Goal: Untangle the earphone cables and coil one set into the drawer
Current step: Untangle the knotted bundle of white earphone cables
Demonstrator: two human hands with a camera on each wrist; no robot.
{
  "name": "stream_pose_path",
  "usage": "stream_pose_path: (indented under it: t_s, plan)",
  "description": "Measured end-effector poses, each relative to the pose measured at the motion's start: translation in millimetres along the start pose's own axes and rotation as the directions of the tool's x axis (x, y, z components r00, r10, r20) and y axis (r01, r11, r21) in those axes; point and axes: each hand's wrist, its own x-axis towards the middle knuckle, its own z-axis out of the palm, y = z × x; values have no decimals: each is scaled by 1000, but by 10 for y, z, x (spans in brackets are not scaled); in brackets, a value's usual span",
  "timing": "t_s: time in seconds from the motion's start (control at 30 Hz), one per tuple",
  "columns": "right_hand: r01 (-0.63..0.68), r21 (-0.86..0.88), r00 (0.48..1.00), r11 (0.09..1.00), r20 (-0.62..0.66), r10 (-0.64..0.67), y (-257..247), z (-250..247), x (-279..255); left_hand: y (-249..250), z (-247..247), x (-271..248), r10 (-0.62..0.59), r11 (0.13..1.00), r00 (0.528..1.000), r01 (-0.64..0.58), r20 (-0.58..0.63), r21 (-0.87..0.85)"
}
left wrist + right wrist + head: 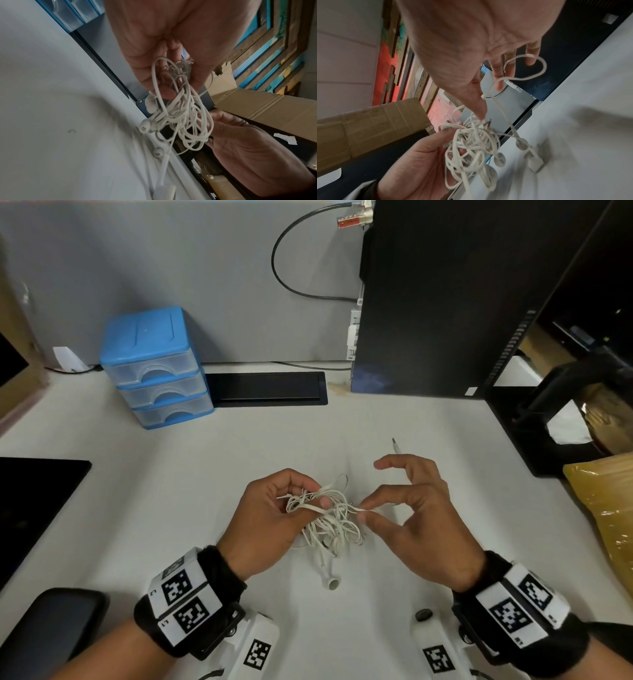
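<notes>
Left hand (270, 515) holds the tangled earphone cables (329, 518) bunched over the table (205, 474), while the right hand (414, 518) pinches one strand, ready to tug it rightward, away from the knot.

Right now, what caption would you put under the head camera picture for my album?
Two hands work at a knot: left hand holds the tangled white earphone cables, right hand pinches one strand, blue drawer unit waiting behind.

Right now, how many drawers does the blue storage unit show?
3, stacked in the blue storage unit at the desk's back left: top drawer, middle drawer, bottom drawer. All are closed.
</notes>
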Motion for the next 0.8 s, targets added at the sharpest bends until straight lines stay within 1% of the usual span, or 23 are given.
stream_pose_path:
  t_s: [0.2,0.3,0.37,0.47,0.57,0.6,0.7,0.8]
  plan:
    - [12,-165,999,986,-48,-20,40,21,-1,26,40,-39,-37,999,999,38,38,-31]
    - [21,-174,998,985,-58,-32,31,11,2,26,35,-49,-57,998,997,58,44,-31]
    - [47,-119,996,992,-67,-55,2,0,4,30,40,-56,-56,998,998,56,36,-18]
    - [78,41,996,996,-49,-76,-65,3,-3,29,57,-64,-68,998,998,68,14,-17]
    - [32,257,999,966,13,-36,-115,1,-10,28,63,-67,-72,997,997,72,-5,-17]
    - [18,306,999,952,24,-27,-120,-5,-10,27,61,-65,-68,998,998,68,-11,-17]
    - [0,359,1000,933,24,-9,-91,-4,-7,31,57,-72,-60,998,998,60,-11,-34]
    - [14,305,1000,952,16,-20,-62,38,-21,46,78,-97,-32,998,999,33,15,-50]
